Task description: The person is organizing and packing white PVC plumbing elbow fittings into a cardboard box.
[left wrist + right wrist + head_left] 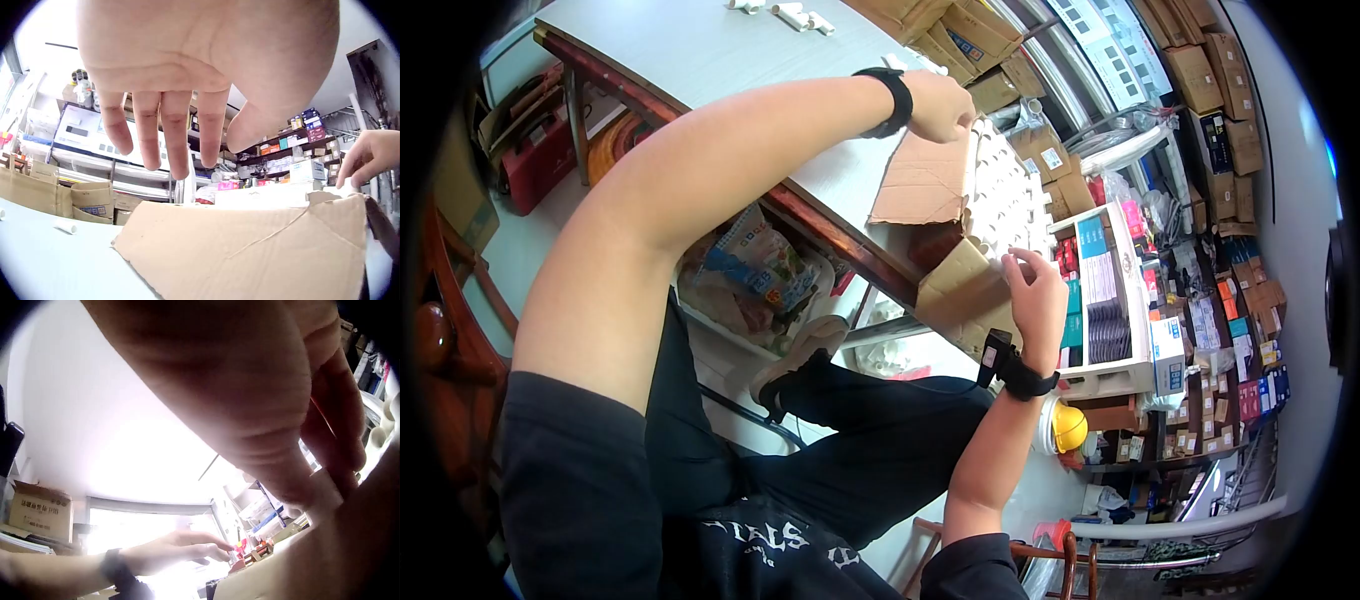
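An opened cardboard box [970, 295] holds many short white tubes [1008, 195]. Over the box's far side hangs my left hand [940, 106]; in the left wrist view its fingers [176, 131] extend loosely above a brown flap [250, 247], holding nothing. My right hand [1038, 300] is at the box's near end, thumb and fingertips together. The right wrist view shows this hand [250, 394] pinching a small whitish piece [324, 495], partly covered by the fingers and blurred. More white tubes [378, 440] show beside it.
A few loose white tubes [792, 15] lie on the pale table [700, 50]. A white drawer-like tray [1145, 345] with packages stands right of the box. Shelves with cartons [1200, 85] run along the right. A yellow helmet [1070, 428] is lower down.
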`<act>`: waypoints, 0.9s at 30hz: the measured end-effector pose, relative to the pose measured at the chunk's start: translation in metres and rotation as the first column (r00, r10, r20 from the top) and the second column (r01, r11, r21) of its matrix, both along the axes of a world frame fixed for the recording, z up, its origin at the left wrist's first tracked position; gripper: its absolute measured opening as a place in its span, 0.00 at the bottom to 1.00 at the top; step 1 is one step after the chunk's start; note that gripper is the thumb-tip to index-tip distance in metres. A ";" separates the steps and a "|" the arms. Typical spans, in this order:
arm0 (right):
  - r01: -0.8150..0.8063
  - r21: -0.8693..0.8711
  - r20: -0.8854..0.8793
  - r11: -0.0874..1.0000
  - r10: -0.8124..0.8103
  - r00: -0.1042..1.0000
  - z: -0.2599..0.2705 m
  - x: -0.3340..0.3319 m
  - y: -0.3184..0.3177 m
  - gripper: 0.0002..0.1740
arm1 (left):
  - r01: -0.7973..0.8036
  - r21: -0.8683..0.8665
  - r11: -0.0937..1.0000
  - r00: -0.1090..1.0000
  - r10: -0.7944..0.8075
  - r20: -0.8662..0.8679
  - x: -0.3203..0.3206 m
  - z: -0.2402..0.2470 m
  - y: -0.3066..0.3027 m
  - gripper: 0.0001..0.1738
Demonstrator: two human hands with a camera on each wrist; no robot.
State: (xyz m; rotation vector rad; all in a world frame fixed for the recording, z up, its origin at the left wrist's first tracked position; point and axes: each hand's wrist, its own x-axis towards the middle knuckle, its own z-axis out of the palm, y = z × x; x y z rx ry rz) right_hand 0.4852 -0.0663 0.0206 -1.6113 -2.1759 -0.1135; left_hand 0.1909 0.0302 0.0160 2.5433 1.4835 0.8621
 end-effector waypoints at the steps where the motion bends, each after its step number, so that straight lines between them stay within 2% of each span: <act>1: -0.003 0.013 0.008 1.000 0.002 1.000 -0.001 0.000 0.001 0.15 | -0.019 -0.001 1.000 1.000 0.019 0.011 -0.005 -0.001 0.001 0.18; 7: 0.005 0.027 0.013 1.000 -0.006 1.000 -0.001 -0.003 0.001 0.15 | -0.140 -0.007 0.990 0.990 0.140 0.004 -0.029 -0.007 0.009 0.18; 8: -0.004 0.033 0.004 0.999 0.004 1.000 -0.003 -0.001 0.003 0.15 | -0.140 0.051 0.989 0.990 0.141 -0.024 -0.036 -0.011 0.012 0.17; 11: -0.002 0.049 -0.017 0.999 0.003 1.000 -0.004 0.003 0.005 0.15 | -0.226 0.052 0.973 0.970 0.229 -0.077 -0.058 -0.014 0.016 0.15; 14: 0.013 0.035 -0.041 0.999 -0.012 0.999 -0.006 0.004 0.004 0.15 | -0.305 0.056 0.951 0.952 0.305 0.010 -0.090 -0.028 0.028 0.16; 15: 0.017 0.025 -0.052 1.000 -0.015 0.999 -0.007 0.005 0.005 0.15 | -0.335 0.039 0.942 0.941 0.336 -0.039 -0.102 -0.031 0.034 0.17; 20: 0.005 0.001 -0.130 1.000 -0.005 0.991 -0.006 0.005 0.002 0.15 | -0.466 -0.036 0.884 0.883 0.467 0.054 -0.157 -0.048 0.019 0.17; 24: -0.038 -0.013 -0.186 0.999 0.035 0.982 -0.003 0.004 -0.002 0.14 | -0.516 -0.083 0.853 0.848 0.522 0.092 -0.203 -0.074 0.023 0.19; 27: 0.006 -0.009 -0.158 1.000 -0.008 0.987 -0.002 0.002 -0.003 0.13 | -0.562 -0.095 0.821 0.809 0.570 0.143 -0.220 -0.079 0.018 0.21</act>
